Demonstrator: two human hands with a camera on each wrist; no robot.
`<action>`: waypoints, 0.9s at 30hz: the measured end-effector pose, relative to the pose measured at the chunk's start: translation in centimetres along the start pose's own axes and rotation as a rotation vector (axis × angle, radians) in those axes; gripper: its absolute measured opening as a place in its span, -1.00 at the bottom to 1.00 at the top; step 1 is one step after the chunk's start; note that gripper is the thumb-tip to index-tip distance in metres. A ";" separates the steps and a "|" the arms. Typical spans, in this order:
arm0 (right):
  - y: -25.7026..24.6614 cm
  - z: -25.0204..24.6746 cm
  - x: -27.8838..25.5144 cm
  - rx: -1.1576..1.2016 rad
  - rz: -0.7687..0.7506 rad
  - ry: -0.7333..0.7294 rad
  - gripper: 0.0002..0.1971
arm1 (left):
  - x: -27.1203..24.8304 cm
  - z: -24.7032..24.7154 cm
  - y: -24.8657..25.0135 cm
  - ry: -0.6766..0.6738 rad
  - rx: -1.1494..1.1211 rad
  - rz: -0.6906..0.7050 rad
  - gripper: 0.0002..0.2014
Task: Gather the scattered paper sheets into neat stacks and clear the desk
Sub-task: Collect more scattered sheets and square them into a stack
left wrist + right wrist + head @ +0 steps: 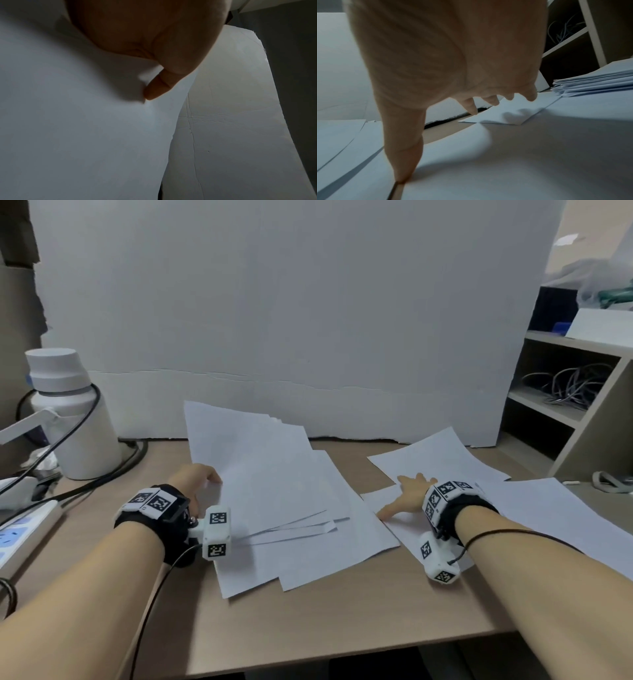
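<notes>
Hands: 2, left hand [197, 479] and right hand [409, 494], 1 marker wristband each. Paper: approx. 3 groups. A fanned bunch [260, 474] raised at the left hand, at least 4 sheet edges showing, exact no. can't tell. Loose sheets flat on the desk [308, 621]: approx. 4, incl. 1 sheet under right hand [404, 525] and 1 far sheet [435, 457]. 1 stack at right [594, 83], many layers, uncountable. Others: 1 white bottle [68, 412], 1 power strip [24, 529], 1 backboard [291, 313], 1 shelf unit [561, 392] w/ 1 cable tangle [565, 385].
</notes>
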State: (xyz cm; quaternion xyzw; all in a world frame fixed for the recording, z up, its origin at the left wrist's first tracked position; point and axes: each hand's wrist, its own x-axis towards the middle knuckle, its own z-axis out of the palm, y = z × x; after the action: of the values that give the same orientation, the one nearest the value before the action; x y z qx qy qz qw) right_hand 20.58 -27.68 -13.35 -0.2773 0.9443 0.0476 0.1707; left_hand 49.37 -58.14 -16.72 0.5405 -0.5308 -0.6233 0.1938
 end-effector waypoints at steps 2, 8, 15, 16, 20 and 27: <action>-0.3 0.0 0.5 0.087 -0.017 -0.055 0.23 | -0.1 0.1 -0.3 0.034 0.017 -0.004 -0.49; -0.6 -0.4 -0.3 0.087 -0.016 -0.074 -0.04 | -2.5 1.6 -0.2 0.014 0.027 0.008 -0.62; -1.6 -0.2 -1.1 0.073 -0.072 0.033 -0.39 | -2.4 2.5 -0.7 0.053 0.099 -0.056 -0.78; -1.8 -0.1 -1.2 0.083 -0.082 0.053 -0.47 | -2.5 2.4 -0.7 0.052 0.087 -0.056 -0.77; -2.5 0.1 -2.2 0.061 -0.022 0.229 -0.86 | -2.7 1.7 -1.1 0.017 0.043 -0.038 -0.70; -1.7 -2.5 -2.0 0.358 0.133 0.498 -0.76 | -2.5 1.4 -1.5 -0.054 -0.025 -0.055 -0.70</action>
State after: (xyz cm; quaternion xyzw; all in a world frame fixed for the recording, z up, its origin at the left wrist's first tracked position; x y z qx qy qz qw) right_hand 22.36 -28.56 -10.31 -0.1834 0.9666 -0.1777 -0.0230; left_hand 49.53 -54.95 -17.08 0.5354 -0.5130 -0.6493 0.1692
